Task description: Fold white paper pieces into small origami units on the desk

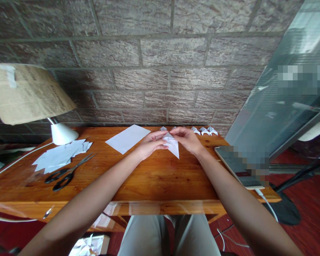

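Note:
A white, partly folded paper piece (173,146) with a pointed lower tip lies on the wooden table (160,177). My left hand (149,144) presses its fingers together on the paper's left upper edge; a ring shows on one finger. My right hand (188,139) pinches the paper's top right corner. Both hands hold the same piece near the table's far middle.
A flat white sheet (127,138) lies to the left. Black scissors (66,173) and a pile of paper scraps (60,154) sit at the left, by a white lamp base (62,133). Several small folded paper shapes (204,131) line the far edge. A phone (238,163) lies at the right.

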`<state>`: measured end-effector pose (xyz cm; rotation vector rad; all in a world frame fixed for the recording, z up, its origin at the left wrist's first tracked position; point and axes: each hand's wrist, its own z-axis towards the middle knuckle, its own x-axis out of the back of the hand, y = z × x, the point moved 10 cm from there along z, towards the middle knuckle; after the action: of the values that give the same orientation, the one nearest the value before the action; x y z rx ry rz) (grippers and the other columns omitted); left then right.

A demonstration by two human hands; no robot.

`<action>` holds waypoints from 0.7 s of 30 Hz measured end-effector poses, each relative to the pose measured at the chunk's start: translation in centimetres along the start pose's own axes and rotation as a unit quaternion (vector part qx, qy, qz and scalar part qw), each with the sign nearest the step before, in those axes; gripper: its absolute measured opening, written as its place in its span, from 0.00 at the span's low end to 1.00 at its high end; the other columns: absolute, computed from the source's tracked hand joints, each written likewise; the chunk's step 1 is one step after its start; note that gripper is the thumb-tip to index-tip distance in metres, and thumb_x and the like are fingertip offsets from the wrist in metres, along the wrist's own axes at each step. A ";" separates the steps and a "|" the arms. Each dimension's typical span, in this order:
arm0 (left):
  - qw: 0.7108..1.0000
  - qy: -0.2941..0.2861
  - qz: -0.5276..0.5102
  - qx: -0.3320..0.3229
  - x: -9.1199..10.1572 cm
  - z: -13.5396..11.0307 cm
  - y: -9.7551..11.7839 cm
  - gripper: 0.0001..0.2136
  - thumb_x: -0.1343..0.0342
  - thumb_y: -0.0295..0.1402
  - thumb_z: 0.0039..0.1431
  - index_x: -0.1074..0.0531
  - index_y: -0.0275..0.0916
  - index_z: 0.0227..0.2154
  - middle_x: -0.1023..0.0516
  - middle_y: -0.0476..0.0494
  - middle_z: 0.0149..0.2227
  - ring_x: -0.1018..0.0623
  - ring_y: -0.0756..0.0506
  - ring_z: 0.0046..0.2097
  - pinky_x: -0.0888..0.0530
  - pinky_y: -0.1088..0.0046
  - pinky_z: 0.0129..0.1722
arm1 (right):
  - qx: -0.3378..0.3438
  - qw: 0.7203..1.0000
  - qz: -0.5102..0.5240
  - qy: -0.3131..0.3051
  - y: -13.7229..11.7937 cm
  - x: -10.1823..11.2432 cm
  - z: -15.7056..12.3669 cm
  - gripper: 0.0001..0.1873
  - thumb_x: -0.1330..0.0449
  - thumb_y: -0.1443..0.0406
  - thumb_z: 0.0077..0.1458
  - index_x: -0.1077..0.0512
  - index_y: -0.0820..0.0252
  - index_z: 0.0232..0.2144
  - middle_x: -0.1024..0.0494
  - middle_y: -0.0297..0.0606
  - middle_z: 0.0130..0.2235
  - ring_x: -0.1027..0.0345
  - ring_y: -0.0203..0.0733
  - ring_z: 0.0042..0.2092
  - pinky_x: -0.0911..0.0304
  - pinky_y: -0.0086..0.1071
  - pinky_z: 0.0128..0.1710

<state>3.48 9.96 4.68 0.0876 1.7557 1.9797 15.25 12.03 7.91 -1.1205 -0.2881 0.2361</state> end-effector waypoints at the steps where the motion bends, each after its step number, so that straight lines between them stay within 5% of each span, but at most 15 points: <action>1: 1.000 0.005 0.005 -0.003 0.1 0.0 0.0 0.21 0.33 0.29 0.45 0.23 0.41 0.46 0.22 0.41 0.45 0.22 0.45 0.42 0.23 0.68 0.40 | 0.002 1.000 -0.002 0.002 -0.1 0.0 0.0 0.17 0.30 0.54 0.41 0.23 0.58 0.31 0.20 0.37 0.35 0.28 0.40 0.37 0.34 0.38 0.45; 11: 0.997 0.072 0.008 -0.027 1.1 0.3 -0.7 0.20 0.32 0.34 0.45 0.24 0.41 0.45 0.23 0.43 0.44 0.24 0.48 0.38 0.24 0.70 0.37 | 0.016 0.999 -0.029 0.036 -0.3 0.0 -0.1 0.17 0.31 0.52 0.42 0.24 0.59 0.29 0.21 0.36 0.32 0.29 0.39 0.34 0.33 0.36 0.41; 21: 0.992 0.120 -0.046 0.016 1.5 0.0 -1.4 0.20 0.30 0.34 0.40 0.22 0.41 0.40 0.22 0.44 0.39 0.25 0.49 0.37 0.27 0.72 0.38 | 0.015 0.999 -0.023 0.037 0.0 -0.1 -0.1 0.18 0.32 0.53 0.44 0.24 0.58 0.33 0.20 0.38 0.35 0.27 0.40 0.36 0.33 0.37 0.43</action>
<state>2.57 10.60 2.89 -0.2242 1.9036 1.9619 15.17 11.86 7.86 -1.0888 -0.2438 0.1575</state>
